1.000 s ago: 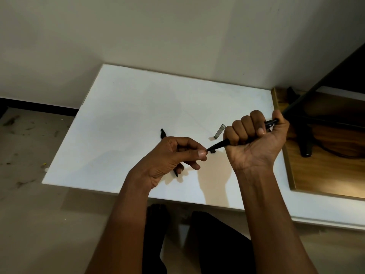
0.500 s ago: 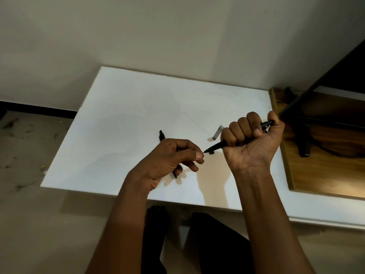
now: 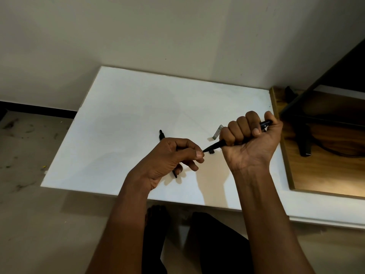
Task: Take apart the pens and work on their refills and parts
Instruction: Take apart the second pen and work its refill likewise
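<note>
My right hand is fisted around a black pen, held above the white table with its tip pointing left and down. My left hand has thumb and forefinger pinched together right at that tip. A second black pen lies on the table, mostly hidden under my left hand. A small grey translucent part lies just left of my right fist. A short black piece sits on the table under the pen tip.
The white table stands against a pale wall. A wooden board with black cables and a black device lies at the right edge. My legs show below the table's front edge.
My right fist with the pen has dropped slightly and shifted left. The left fingers stay pinched at the tip.
</note>
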